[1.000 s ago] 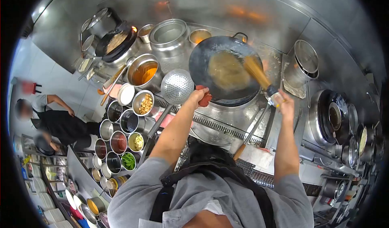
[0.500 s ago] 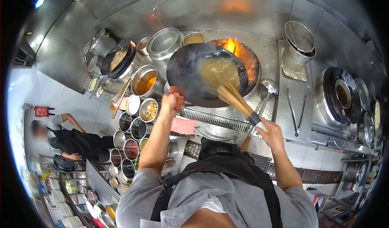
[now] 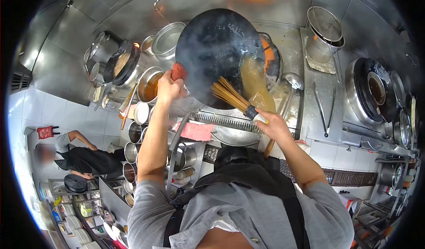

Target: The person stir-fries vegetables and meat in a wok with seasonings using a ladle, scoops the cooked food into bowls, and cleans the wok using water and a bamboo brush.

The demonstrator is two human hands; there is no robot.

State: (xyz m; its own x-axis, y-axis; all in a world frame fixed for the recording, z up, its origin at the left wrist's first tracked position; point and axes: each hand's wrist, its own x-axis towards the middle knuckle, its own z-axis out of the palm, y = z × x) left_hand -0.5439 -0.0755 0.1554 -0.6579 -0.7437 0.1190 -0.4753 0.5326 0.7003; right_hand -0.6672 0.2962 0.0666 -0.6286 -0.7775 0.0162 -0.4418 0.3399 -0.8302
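Observation:
My left hand [image 3: 169, 90] is closed around a red cloth [image 3: 179, 71] at the left rim of a large black wok [image 3: 212, 41]. The wok is tilted steeply, and steam rises from it. Murky yellowish liquid [image 3: 256, 85] runs over its lower right edge onto the stove. In my right hand [image 3: 273, 125] is a bamboo wok brush [image 3: 232, 95], gripped by its dark-banded handle, with the bristles at the wok's lower edge. Behind the wok to the right, the burner [image 3: 273, 59] shows an orange glow.
Right of the burner lie a ladle [image 3: 294, 80] and metal tongs [image 3: 326, 112]. A strainer [image 3: 325, 22] rests on a pot. On the left stand a pot of orange liquid [image 3: 150, 89] and several metal containers. Another person [image 3: 84, 154] is at far left.
The wok has been lifted and tipped toward the right, and its liquid now pours out. Both hands have shifted left, my left one also upward. Less flame shows at the burner.

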